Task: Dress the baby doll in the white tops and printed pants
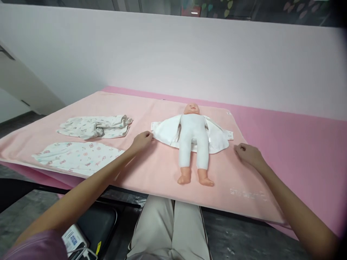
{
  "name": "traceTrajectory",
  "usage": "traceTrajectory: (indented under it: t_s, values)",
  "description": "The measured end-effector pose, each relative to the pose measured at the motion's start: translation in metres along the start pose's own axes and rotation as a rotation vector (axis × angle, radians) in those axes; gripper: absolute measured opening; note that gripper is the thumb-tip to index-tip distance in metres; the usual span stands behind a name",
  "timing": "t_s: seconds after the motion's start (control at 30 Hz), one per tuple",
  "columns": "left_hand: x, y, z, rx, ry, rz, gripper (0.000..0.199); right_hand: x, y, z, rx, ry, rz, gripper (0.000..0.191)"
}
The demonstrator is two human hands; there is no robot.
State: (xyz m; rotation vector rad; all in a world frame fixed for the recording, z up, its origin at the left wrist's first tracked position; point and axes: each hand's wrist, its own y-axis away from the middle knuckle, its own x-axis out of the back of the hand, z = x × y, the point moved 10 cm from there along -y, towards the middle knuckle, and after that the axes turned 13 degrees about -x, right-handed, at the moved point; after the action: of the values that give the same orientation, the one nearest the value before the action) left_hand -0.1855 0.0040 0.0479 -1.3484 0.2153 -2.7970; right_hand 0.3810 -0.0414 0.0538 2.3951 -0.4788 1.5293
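Observation:
A doll with a white cloth body lies on its back, head away from me, bare feet toward me. Under it a white baby shirt is spread open, its two sides fanned out. At the shirt's left cuff is my left hand, fingers pinched together; whether they grip the cuff's edge is hidden. My right hand rests with curled fingers on the peach blanket, just off the shirt's right cuff, nothing visible in it.
Left of my left hand lie a crumpled printed baby garment and a flatter one with pink prints. A pink cover shows beyond the blanket. A white wall stands behind. Below left, a black chair holds a white device with a cable.

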Motion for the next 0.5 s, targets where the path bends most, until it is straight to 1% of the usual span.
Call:
traceTrajectory:
  t_s: [0.03,0.07,0.1,0.13,0.2,0.27,0.3,0.33,0.4,0.43,0.5]
  values:
    - [-0.001,0.004,-0.005,0.004,-0.018,-0.002,0.023,-0.006,-0.001,0.009,-0.031,0.014,-0.012,0.038]
    - [0.0,0.006,-0.004,-0.01,-0.036,0.03,0.019,-0.01,-0.001,0.009,-0.031,0.0,0.005,0.037]
    - [0.0,0.006,0.003,-0.041,-0.06,0.081,0.018,-0.011,0.0,0.002,-0.009,-0.032,0.043,0.035]
    - [0.0,0.003,0.014,-0.088,-0.089,0.133,0.021,-0.01,0.0,-0.011,0.041,-0.079,0.094,0.033]
    - [-0.006,-0.011,0.044,-0.209,-0.152,0.201,0.029,-0.008,0.001,-0.052,0.195,-0.175,0.198,0.028]
    - [-0.018,-0.036,0.07,-0.301,-0.18,0.2,0.035,-0.01,-0.003,-0.097,0.359,-0.217,0.274,0.029]
    - [-0.025,-0.052,0.079,-0.313,-0.172,0.173,0.038,-0.013,-0.007,-0.118,0.423,-0.208,0.3,0.033]
    - [-0.032,-0.069,0.082,-0.291,-0.149,0.13,0.041,-0.017,-0.013,-0.135,0.463,-0.187,0.32,0.037]
    - [-0.047,-0.102,0.076,-0.169,-0.077,0.014,0.047,-0.027,-0.029,-0.161,0.505,-0.137,0.329,0.045]
    - [-0.053,-0.116,0.07,-0.096,-0.039,-0.04,0.05,-0.032,-0.036,-0.171,0.523,-0.106,0.321,0.047]
    - [-0.062,-0.139,0.058,-0.002,0.025,-0.119,0.052,-0.037,-0.051,-0.183,0.552,-0.067,0.305,0.042]
